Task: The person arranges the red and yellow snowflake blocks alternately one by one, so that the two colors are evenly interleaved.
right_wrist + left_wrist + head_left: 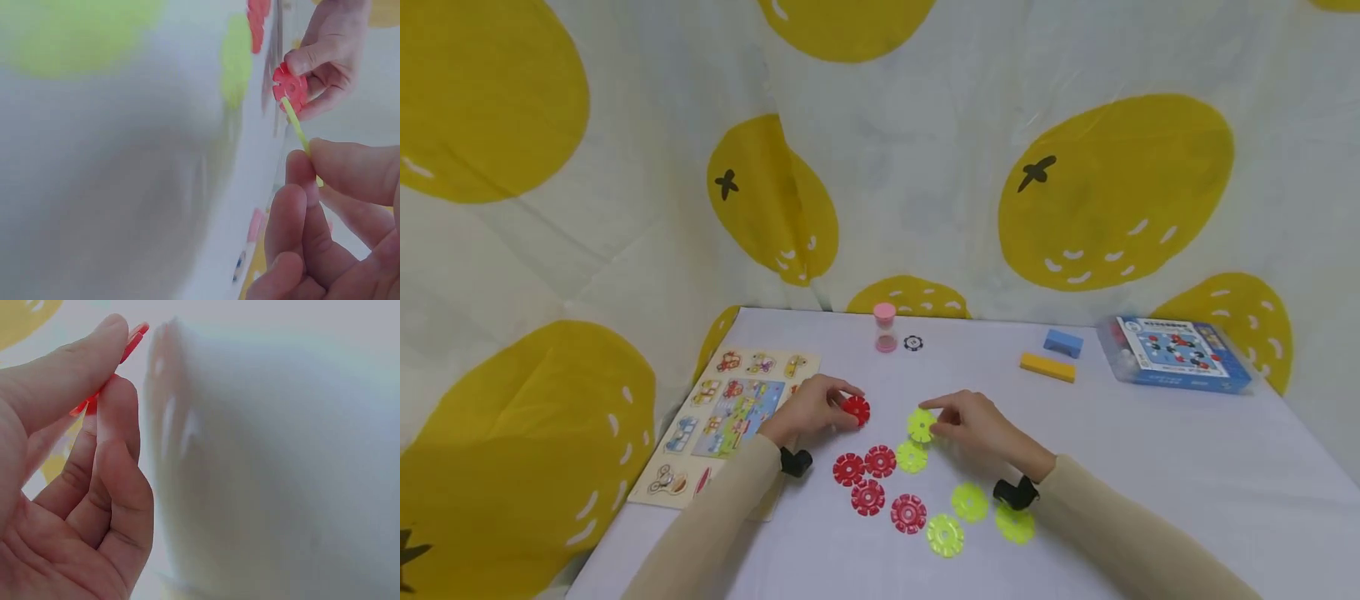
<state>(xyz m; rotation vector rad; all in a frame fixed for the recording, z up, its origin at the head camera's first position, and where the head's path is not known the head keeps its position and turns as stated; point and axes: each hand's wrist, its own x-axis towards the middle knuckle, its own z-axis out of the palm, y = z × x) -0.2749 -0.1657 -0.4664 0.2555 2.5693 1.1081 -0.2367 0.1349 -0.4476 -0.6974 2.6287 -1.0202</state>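
Observation:
My left hand [817, 406] pinches a red notched disc [857, 409] between thumb and fingers, above the table. In the left wrist view the red disc [132, 345] shows nearly edge-on past the thumb. My right hand [981, 423] pinches a yellow-green notched disc [921, 425] by its right side. Seen from the right wrist, this disc [296, 125] is edge-on and overlaps the red disc [291, 87]. In the head view a gap lies between the two held discs. Below the hands lie several red discs [868, 497] and several yellow-green discs [945, 535].
A wooden picture puzzle board [681, 433] lies at the left, partly under the left forearm. Farther back stand a pink hourglass [885, 327] and a black-and-white round piece [913, 342]. Toward the right are a yellow block [1048, 367], a blue block [1063, 343] and a boxed set [1180, 354].

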